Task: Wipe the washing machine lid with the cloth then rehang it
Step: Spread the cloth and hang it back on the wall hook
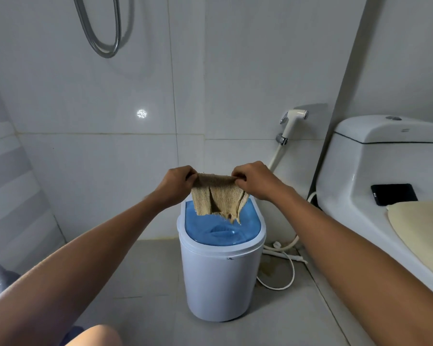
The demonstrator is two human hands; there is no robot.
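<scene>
I hold the cloth [219, 198] stretched between both hands above the washing machine lid [223, 227].

My left hand [176, 182] pinches one top corner of the tan, ribbed cloth and my right hand [254, 179] pinches the other, fingers curled closed on the fabric, so the top edge runs taut between them and the rest hangs down with a frayed lower edge. The cloth hangs just over the far part of the blue translucent lid without clearly touching it. The lid sits closed on the small white washing machine [219, 278], which stands on the floor directly below my hands. To the right of my right hand is the toilet [360, 171], with a dark phone [394, 194] lying on it. A white bidet sprayer [294, 121] hangs on the wall beyond my right hand.
</scene>
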